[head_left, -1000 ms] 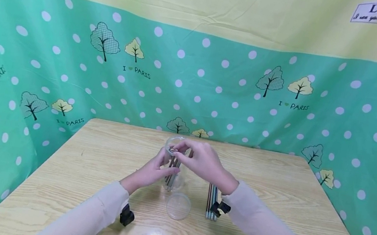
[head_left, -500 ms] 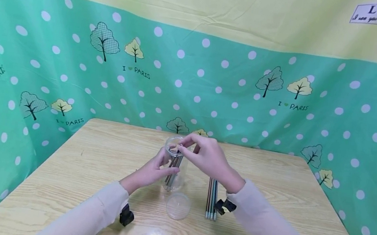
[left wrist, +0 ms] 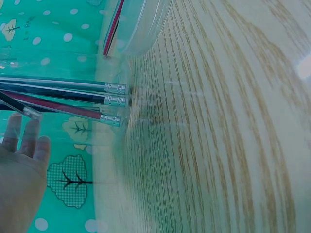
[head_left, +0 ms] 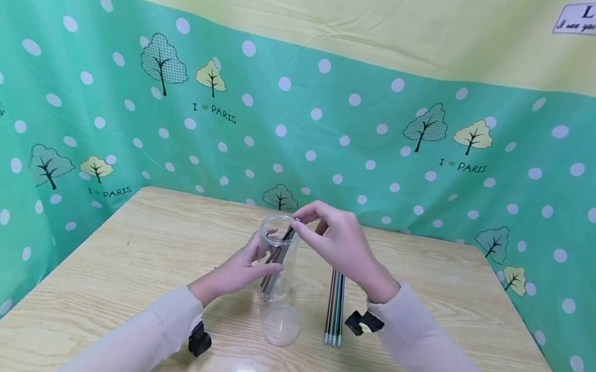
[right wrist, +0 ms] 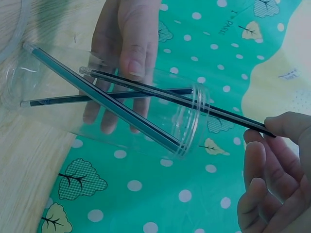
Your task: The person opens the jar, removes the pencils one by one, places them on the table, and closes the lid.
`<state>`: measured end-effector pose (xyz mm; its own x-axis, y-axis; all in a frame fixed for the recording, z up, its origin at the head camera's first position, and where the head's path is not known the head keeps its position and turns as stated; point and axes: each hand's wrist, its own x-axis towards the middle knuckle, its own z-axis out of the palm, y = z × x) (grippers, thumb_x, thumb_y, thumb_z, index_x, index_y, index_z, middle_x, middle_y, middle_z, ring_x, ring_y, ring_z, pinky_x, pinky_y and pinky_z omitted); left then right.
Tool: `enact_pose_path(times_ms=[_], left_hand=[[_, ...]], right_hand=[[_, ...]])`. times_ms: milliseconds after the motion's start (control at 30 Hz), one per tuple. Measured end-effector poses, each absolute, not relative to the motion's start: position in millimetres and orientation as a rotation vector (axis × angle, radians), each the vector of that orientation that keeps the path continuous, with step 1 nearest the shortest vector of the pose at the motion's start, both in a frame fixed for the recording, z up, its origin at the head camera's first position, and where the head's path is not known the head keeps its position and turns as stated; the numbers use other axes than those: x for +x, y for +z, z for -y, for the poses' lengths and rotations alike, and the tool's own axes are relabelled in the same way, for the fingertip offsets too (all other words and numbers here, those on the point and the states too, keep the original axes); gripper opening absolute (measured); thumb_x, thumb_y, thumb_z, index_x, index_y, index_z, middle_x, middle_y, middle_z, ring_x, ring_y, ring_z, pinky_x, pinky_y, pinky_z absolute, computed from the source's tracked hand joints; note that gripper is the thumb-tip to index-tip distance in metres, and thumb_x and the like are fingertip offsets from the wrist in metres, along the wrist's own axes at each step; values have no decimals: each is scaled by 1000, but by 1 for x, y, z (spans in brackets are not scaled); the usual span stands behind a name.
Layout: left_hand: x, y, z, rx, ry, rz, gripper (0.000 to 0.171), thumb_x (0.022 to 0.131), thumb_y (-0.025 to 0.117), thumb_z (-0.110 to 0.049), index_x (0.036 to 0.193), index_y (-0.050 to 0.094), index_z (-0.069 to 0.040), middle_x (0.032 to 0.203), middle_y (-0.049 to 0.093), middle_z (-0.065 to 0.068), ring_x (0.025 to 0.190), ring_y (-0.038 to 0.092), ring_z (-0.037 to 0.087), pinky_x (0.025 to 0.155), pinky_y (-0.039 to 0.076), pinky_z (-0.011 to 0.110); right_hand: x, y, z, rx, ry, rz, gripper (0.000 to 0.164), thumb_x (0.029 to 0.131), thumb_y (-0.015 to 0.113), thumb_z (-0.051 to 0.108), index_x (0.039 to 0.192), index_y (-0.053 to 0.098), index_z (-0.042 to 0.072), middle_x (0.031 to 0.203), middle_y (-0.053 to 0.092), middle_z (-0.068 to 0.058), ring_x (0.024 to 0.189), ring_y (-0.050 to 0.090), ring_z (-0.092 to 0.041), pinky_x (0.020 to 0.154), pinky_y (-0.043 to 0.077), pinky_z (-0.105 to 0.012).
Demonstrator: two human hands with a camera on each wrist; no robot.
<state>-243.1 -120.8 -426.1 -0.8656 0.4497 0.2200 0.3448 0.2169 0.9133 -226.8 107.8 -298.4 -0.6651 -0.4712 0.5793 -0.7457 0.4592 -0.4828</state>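
My left hand (head_left: 239, 267) grips a clear plastic jar (head_left: 286, 277) that stands upright on the table, its mouth uncovered. Several pencils (head_left: 271, 269) lean inside it; in the left wrist view their metal-banded eraser ends (left wrist: 116, 100) are near the jar's bottom. Over the rim, my right hand (head_left: 344, 244) pinches the tip of a dark striped pencil (right wrist: 233, 118) between thumb and fingers. Most of that pencil is within the jar, and its upper end sticks out past the threaded mouth (right wrist: 197, 121).
A round clear lid (head_left: 281, 326) lies in front of the jar. To its right, several striped pencils (head_left: 335, 314) lie side by side on the wooden table (head_left: 151, 318). A polka-dot curtain (head_left: 221, 155) hangs behind the table.
My right hand has moved up and to the right from the jar's mouth, and the pencil end it pinches has risen to the rim. The left hand and jar stay put.
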Motion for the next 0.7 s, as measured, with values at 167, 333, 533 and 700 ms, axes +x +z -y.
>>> enact_pose_path(times_ms=[167,333,533,700], left_hand=[[-241,-422,121,783,1752,-2378,79,99,67,-22,158,16,-13,153,43,11,143,35,33,115,21,64],[-243,-426,121,792,1774,-2371,79,98,68,-18,157,16,-11,153,44,11,142,37,32,116,20,61],[-243,-425,121,801,1783,-2377,77,98,68,-17,156,19,-15,151,46,11,141,39,33,116,22,61],[-244,-427,121,830,1775,-2389,75,97,69,-20,155,21,-17,150,48,8,139,41,30,115,24,61]], right_hand=[[-226,-294,-112,1019,1087,2315,8,94,74,19,102,73,16,92,72,5,55,53,-8,46,42,-25],[-226,-291,-116,1013,1121,2283,9,94,73,16,102,72,13,93,72,5,57,57,-8,47,45,-25],[-226,-286,-120,1011,1128,2257,9,94,73,17,103,71,13,93,72,6,59,59,-8,49,48,-27],[-227,-283,-125,1003,1132,2231,10,95,73,17,103,71,14,92,71,7,61,59,-8,50,48,-31]])
